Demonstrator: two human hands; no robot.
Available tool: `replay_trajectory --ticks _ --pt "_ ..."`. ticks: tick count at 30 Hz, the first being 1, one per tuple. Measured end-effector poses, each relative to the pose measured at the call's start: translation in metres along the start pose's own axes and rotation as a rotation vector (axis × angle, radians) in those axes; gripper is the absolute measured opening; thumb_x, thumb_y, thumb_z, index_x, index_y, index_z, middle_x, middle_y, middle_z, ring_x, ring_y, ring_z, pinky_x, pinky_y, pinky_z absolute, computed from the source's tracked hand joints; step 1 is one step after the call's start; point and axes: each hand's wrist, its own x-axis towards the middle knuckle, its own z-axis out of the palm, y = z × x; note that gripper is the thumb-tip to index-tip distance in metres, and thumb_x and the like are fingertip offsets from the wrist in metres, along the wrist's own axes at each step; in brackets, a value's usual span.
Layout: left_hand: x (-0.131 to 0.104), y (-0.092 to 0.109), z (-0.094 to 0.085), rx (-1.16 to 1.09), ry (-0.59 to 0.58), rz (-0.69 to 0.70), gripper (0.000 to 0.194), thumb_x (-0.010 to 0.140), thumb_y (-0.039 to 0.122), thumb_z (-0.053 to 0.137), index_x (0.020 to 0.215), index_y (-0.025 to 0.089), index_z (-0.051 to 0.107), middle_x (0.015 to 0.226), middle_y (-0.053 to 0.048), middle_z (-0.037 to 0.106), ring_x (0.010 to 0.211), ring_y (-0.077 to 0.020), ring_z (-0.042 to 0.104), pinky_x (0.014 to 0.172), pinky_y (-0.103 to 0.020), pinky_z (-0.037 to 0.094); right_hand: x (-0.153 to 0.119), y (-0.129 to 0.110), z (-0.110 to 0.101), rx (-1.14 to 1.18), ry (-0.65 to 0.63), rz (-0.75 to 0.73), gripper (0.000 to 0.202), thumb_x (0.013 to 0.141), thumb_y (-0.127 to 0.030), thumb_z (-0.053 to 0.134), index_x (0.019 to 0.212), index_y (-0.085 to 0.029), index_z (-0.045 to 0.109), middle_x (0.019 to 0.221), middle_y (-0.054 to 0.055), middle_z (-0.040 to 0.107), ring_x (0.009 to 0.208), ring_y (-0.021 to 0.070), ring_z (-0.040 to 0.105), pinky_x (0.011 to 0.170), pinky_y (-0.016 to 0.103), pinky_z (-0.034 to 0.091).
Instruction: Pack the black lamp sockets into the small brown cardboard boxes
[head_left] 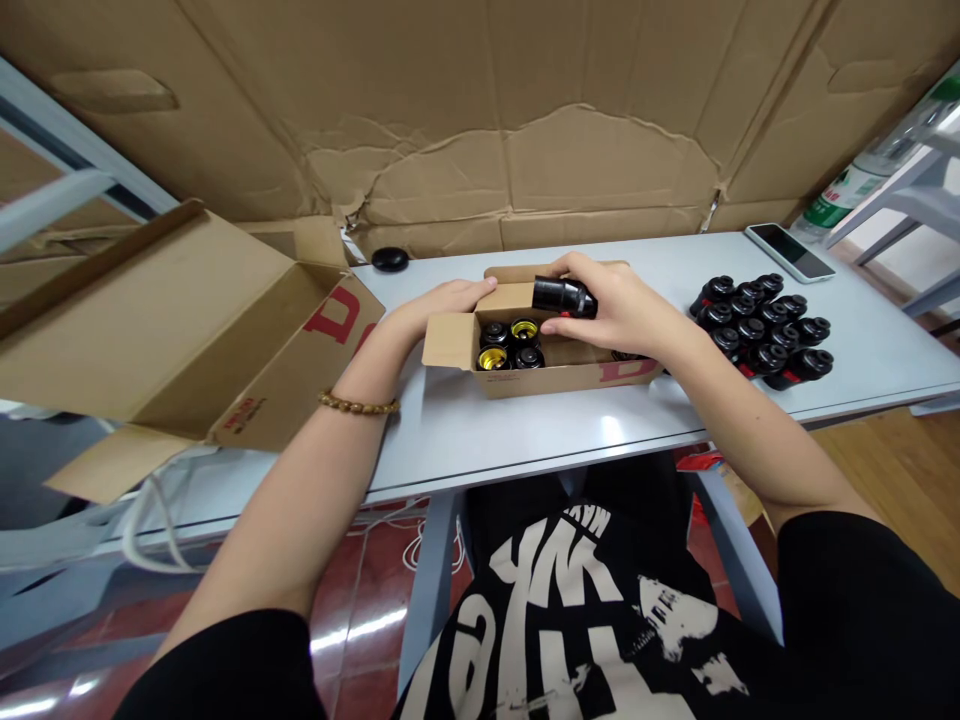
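Observation:
My right hand (611, 305) grips a black stepped cylinder (559, 295) between thumb and fingers, tilted almost level above a small cardboard box (540, 382). The cylinder's wide end points left, and a bit of red shows near my thumb. My left hand (448, 300) lies with its fingers stretched out along the box's back left corner, touching the cardboard. Inside the box's left part stand several like cylinders, some showing a yellow inside (493, 358) and others black ends (529, 357). My right hand hides part of the box's inside.
To the right, a cluster of black cylinders (750, 330) stands on the white table (465, 440). A phone (791, 252) and a plastic bottle (844, 200) are behind them. A large open carton (277, 370) is at left; a black rounded object (390, 259) sits at the back.

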Motion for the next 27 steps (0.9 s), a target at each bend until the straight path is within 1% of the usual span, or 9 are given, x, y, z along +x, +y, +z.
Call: replay_trajectory --ticks 3,7,9,11,14,18,21,24,27 --pt "0.0012 0.0001 0.0003 -0.023 -0.014 -0.048 0.07 0.104 0.072 0.037 0.114 0.016 0.076 0.125 -0.016 0.081 0.112 -0.0314 0.074 0.099 -0.038 0.055 -0.0007 0.0001 0.0007 -0.002 0.027 -0.007 0.034 0.094 -0.043 0.072 0.121 -0.024 0.065 0.115 0.008 0.08 0.098 0.0275 0.072 0.085 0.039 0.052" --pt "0.0029 -0.0019 0.0006 -0.021 -0.007 -0.013 0.072 0.102 0.076 0.036 0.11 0.017 0.077 0.126 -0.016 0.081 0.113 -0.0326 0.074 0.101 -0.039 0.056 -0.0008 0.0009 0.0013 -0.049 0.004 -0.018 0.023 0.095 -0.038 0.068 0.113 -0.023 0.066 0.102 0.007 0.079 0.088 0.0257 0.069 0.077 0.038 0.049" --pt "0.0034 -0.0034 0.0006 -0.022 -0.014 0.016 0.073 0.102 0.077 0.036 0.113 0.017 0.077 0.126 -0.016 0.081 0.114 -0.0323 0.073 0.101 -0.039 0.056 -0.0004 0.001 0.0013 -0.055 -0.013 -0.013 0.023 0.095 -0.039 0.069 0.112 -0.024 0.065 0.101 0.007 0.078 0.088 0.0262 0.069 0.077 0.038 0.048" --pt "0.0037 -0.0047 0.0008 -0.011 -0.009 0.014 0.075 0.101 0.078 0.035 0.115 0.017 0.077 0.124 -0.016 0.082 0.111 -0.0318 0.073 0.1 -0.039 0.056 -0.0002 0.0003 0.0009 -0.036 -0.015 -0.003 0.029 0.096 -0.045 0.071 0.115 -0.025 0.066 0.106 0.008 0.079 0.092 0.0274 0.07 0.081 0.04 0.05" --pt "0.0039 -0.0054 0.0012 0.017 -0.012 0.022 0.077 0.101 0.08 0.032 0.11 0.019 0.078 0.121 -0.014 0.083 0.109 -0.0312 0.073 0.099 -0.036 0.055 -0.0004 -0.0014 -0.0004 -0.014 -0.007 -0.007 0.036 0.099 -0.053 0.069 0.12 -0.024 0.067 0.111 0.009 0.079 0.094 0.0278 0.07 0.086 0.042 0.051" --pt "0.003 -0.0036 0.0011 0.028 -0.006 0.025 0.076 0.101 0.08 0.031 0.107 0.02 0.078 0.12 -0.013 0.083 0.109 -0.0308 0.074 0.098 -0.035 0.054 -0.0006 -0.0023 -0.0015 -0.006 -0.013 -0.037 0.037 0.102 -0.054 0.063 0.121 -0.022 0.069 0.105 0.008 0.078 0.089 0.0259 0.068 0.082 0.039 0.049" --pt "0.0016 -0.001 0.0003 0.024 -0.021 0.002 0.075 0.103 0.078 0.032 0.107 0.019 0.077 0.119 -0.013 0.083 0.107 -0.0306 0.074 0.098 -0.035 0.055 -0.0001 -0.0021 -0.0009 -0.015 -0.02 -0.016 0.035 0.1 -0.053 0.066 0.119 -0.023 0.067 0.105 0.009 0.078 0.09 0.0267 0.068 0.082 0.04 0.049" --pt "0.0006 0.001 -0.0004 0.018 -0.025 -0.016 0.073 0.104 0.076 0.033 0.109 0.018 0.077 0.118 -0.014 0.083 0.107 -0.031 0.074 0.1 -0.037 0.055 0.0001 -0.0021 0.0001 -0.025 -0.028 0.007 0.034 0.094 -0.048 0.074 0.116 -0.025 0.064 0.102 0.007 0.077 0.09 0.027 0.068 0.081 0.04 0.049" --pt "-0.0003 0.0015 -0.0004 0.009 -0.022 -0.016 0.072 0.105 0.074 0.035 0.11 0.017 0.077 0.118 -0.015 0.083 0.108 -0.0319 0.073 0.102 -0.039 0.054 -0.0004 -0.0022 0.0004 -0.03 -0.015 0.019 0.024 0.093 -0.038 0.072 0.113 -0.026 0.064 0.098 0.005 0.076 0.086 0.0257 0.067 0.078 0.038 0.048"
